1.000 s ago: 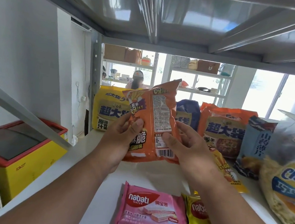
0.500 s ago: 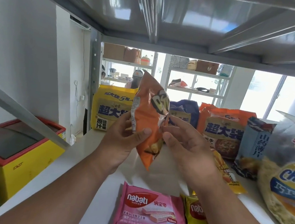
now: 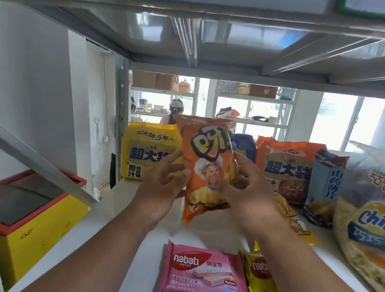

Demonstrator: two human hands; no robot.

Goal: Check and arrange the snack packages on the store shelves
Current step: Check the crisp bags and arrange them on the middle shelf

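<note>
Nearest you, a flat pink foil wafer packet (image 3: pixel 203 277) lies on the white shelf (image 3: pixel 116 209). Above it, your left hand (image 3: pixel 162 185) and right hand (image 3: pixel 248 192) pinch the light, puffy orange crinkly-film snack bag (image 3: pixel 205 163) by its side edges, upright before the yellow noodle multipack (image 3: pixel 149 151). Hold the seams gently; its contents probably crush easily.

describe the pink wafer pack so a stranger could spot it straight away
Start at the white store shelf stocked with snack bags. At its near edge, below the two hands holding up an orange snack bag, lies the flat pink plastic nabati wafer pack. It is the only pink pack, and its neighbour on the right is a yellow nabati pack.
</note>
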